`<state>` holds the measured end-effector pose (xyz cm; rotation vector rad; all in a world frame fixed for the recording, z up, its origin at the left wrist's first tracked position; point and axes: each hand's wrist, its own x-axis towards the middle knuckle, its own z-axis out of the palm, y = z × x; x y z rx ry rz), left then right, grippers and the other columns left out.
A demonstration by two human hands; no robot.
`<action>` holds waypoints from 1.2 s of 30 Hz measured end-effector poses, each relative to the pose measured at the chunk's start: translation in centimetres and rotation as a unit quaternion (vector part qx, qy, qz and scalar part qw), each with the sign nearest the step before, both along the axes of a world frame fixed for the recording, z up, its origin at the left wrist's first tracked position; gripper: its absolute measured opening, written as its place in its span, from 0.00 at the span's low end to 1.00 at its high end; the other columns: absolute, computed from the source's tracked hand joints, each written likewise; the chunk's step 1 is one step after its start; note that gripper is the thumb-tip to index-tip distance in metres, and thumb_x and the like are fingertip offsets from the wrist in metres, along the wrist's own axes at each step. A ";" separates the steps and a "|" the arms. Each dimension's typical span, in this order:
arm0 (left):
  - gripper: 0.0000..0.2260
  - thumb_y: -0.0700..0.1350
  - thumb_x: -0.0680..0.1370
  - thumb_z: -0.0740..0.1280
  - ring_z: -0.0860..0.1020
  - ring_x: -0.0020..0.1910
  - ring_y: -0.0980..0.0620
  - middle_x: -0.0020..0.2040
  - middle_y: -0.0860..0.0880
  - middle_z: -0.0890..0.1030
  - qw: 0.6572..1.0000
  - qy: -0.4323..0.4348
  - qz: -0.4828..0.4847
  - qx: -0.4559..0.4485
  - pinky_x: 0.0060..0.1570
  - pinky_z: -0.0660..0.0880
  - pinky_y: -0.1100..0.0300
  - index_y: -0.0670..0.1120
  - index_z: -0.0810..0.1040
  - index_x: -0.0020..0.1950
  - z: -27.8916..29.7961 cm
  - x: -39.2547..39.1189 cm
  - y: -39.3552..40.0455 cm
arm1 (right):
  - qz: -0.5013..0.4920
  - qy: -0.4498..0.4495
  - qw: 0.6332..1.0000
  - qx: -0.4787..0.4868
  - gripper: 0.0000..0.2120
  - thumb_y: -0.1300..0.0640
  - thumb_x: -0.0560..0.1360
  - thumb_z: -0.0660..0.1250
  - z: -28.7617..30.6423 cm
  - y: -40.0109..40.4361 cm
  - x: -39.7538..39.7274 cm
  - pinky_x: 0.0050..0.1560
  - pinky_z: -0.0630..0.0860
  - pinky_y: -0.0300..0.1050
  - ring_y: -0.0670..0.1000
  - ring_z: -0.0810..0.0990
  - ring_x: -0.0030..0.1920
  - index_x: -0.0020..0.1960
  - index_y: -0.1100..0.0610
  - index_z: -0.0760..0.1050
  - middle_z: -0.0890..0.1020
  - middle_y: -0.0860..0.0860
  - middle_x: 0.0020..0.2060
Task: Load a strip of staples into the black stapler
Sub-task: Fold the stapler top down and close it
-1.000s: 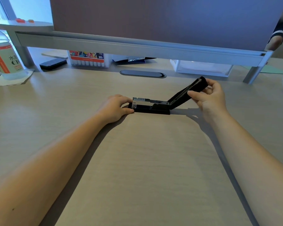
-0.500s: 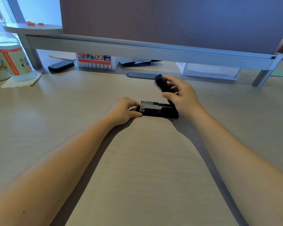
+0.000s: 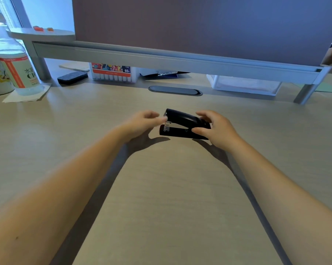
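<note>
The black stapler (image 3: pixel 182 124) is gripped at its rear by the right hand (image 3: pixel 216 129) — the left hand (image 3: pixel 142 121) is held beside it, fingers loose and blurred.

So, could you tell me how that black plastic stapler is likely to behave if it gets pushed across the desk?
The black plastic stapler would probably slide rather than roll, since its long flat base lies on the smooth wooden desk. It looks rigid, though its hinged top may rock. Its low build makes tipping unlikely.
</note>
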<state>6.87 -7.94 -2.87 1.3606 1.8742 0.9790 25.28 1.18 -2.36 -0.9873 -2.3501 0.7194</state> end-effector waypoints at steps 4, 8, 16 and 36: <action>0.26 0.59 0.75 0.55 0.72 0.57 0.49 0.61 0.43 0.76 0.996 -0.064 0.063 -0.011 0.60 0.64 0.56 0.41 0.73 0.61 0.7 0.4 0.8 | -0.007 0.037 0.998 -0.046 0.22 0.61 0.70 0.68 -1.0 0.0 0.9 0.54 0.66 0.42 0.51 0.72 0.55 0.62 0.58 0.67 0.75 0.56 0.59; 0.19 0.60 0.73 0.57 0.74 0.45 0.50 0.41 0.48 0.78 0.991 -0.080 0.098 -0.042 0.47 0.68 0.59 0.45 0.77 0.42 0.9 1.4 1.6 | 0.004 0.034 0.999 -0.034 0.22 0.62 0.69 0.68 -1.4 -0.1 0.9 0.54 0.66 0.43 0.49 0.69 0.53 0.62 0.57 0.67 0.75 0.56 0.59; 0.12 0.53 0.74 0.61 0.72 0.36 0.55 0.34 0.50 0.75 0.991 -0.084 0.104 -0.016 0.36 0.66 0.66 0.45 0.76 0.41 0.9 1.5 1.4 | 0.005 0.039 0.999 -0.006 0.20 0.62 0.70 0.67 -1.8 0.3 0.8 0.53 0.67 0.43 0.51 0.71 0.53 0.60 0.57 0.68 0.76 0.57 0.57; 0.15 0.40 0.71 0.67 0.72 0.50 0.52 0.49 0.49 0.76 0.993 0.116 0.008 -0.005 0.52 0.67 0.59 0.42 0.73 0.57 -0.3 0.9 0.5 | -0.018 -0.010 0.999 0.033 0.23 0.58 0.70 0.66 -2.0 0.3 0.4 0.55 0.66 0.43 0.55 0.72 0.58 0.64 0.55 0.66 0.74 0.58 0.59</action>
